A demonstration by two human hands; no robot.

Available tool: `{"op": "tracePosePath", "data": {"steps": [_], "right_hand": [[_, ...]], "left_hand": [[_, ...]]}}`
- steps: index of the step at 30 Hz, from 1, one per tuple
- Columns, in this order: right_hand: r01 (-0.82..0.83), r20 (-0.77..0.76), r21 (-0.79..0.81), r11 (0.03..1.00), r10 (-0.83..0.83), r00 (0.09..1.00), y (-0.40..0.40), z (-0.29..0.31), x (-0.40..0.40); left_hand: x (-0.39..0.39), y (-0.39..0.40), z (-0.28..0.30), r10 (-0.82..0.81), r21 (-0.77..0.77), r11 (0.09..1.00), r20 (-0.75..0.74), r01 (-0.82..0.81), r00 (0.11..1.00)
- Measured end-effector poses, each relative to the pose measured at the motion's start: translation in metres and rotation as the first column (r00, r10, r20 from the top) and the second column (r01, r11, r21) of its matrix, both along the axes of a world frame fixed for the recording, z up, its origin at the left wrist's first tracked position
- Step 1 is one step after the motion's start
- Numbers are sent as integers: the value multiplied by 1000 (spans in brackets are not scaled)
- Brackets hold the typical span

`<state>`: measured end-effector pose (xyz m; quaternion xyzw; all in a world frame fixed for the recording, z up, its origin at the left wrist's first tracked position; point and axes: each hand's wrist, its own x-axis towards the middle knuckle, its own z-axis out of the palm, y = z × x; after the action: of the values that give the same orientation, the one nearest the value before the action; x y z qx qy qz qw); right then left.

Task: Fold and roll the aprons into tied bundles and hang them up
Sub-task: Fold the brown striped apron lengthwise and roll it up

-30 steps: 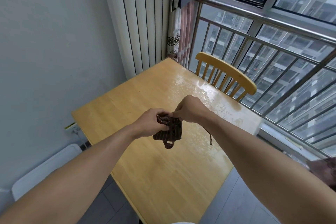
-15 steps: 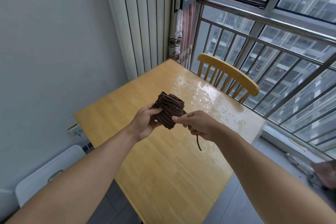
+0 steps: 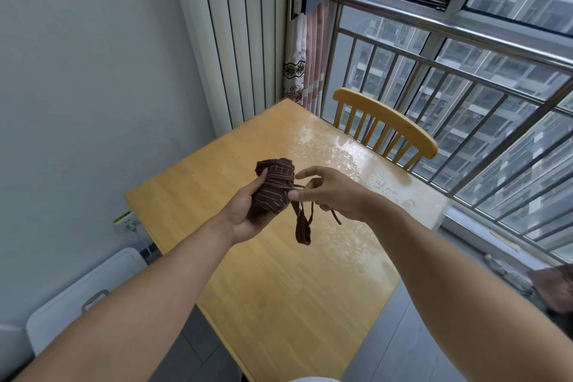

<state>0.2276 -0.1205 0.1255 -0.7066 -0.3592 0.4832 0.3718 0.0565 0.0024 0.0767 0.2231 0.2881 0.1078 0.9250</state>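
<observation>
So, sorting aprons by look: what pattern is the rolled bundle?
Dark brown rolled apron bundle with thin pale stripes, clearest in the head view.

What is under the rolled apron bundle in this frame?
The left hand cups the brown striped apron bundle from below; its straps dangle above the wooden table. The palm under the bundle is covered. The right hand pinches a strap.
</observation>
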Motion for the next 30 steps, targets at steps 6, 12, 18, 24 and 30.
{"op": "tracePosePath", "data": {"steps": [6,12,18,24,30], "right_hand": [[-192,442,-118,974,225,868,8,5,1],[-103,479,80,992,53,876,9,-2,-7],[99,239,148,984,-132,962,7,-6,-11],[-27,571,267,963,-136,810,6,-9,-32],[-135,578,163,977,16,816,10,-1,-30]], "left_hand": [[-5,6,4,-28,-51,998,102,33,994],[-12,10,2,-53,-84,994,184,70,981],[-13,11,0,-33,-162,984,214,69,976],[-6,8,-4,36,-263,965,111,-6,993],[0,-1,-6,133,-225,964,-56,-142,990]]}}
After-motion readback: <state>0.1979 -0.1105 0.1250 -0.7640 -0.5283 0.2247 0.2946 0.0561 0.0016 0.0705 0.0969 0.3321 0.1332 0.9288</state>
